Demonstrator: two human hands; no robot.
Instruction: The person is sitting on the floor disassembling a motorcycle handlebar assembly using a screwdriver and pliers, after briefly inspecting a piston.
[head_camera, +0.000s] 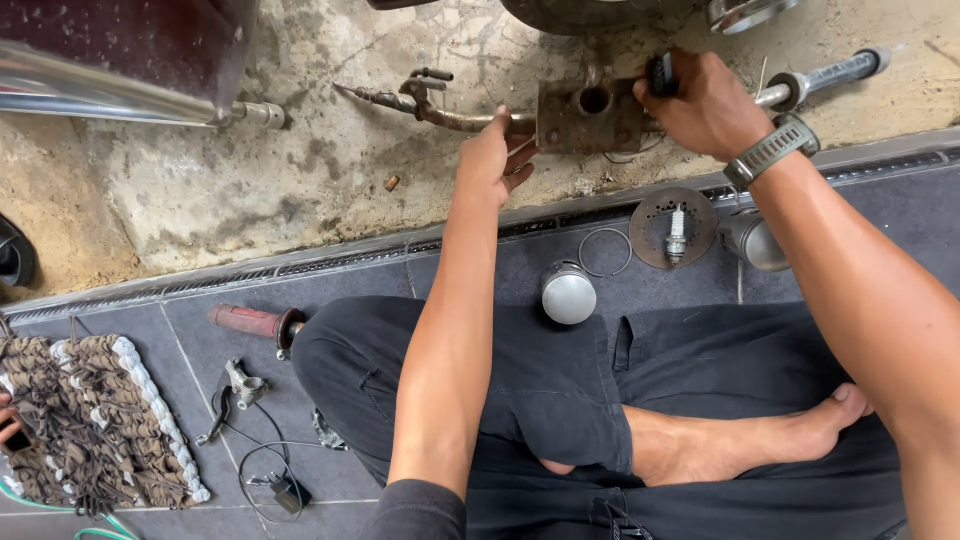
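Note:
A rusty motorcycle handlebar (455, 118) with a square rusted bracket (590, 116) at its middle lies on the concrete floor ahead of me. My left hand (493, 158) grips the bar just left of the bracket. My right hand (708, 103), with a grey watch on the wrist, is closed over a small black part on the bar right of the bracket. The bar's right end (835, 76) carries a grey tube. I sit cross-legged in dark trousers, one bare foot (790, 432) showing.
On the grey tiles lie a round metal disc (655, 240) with a spark plug (677, 235), a wire ring (604, 250), two silver housings (569, 294), a red grip (250, 322), a lever with cable (235, 395) and a woven mat (95, 420). A chrome exhaust pipe (110, 95) is upper left.

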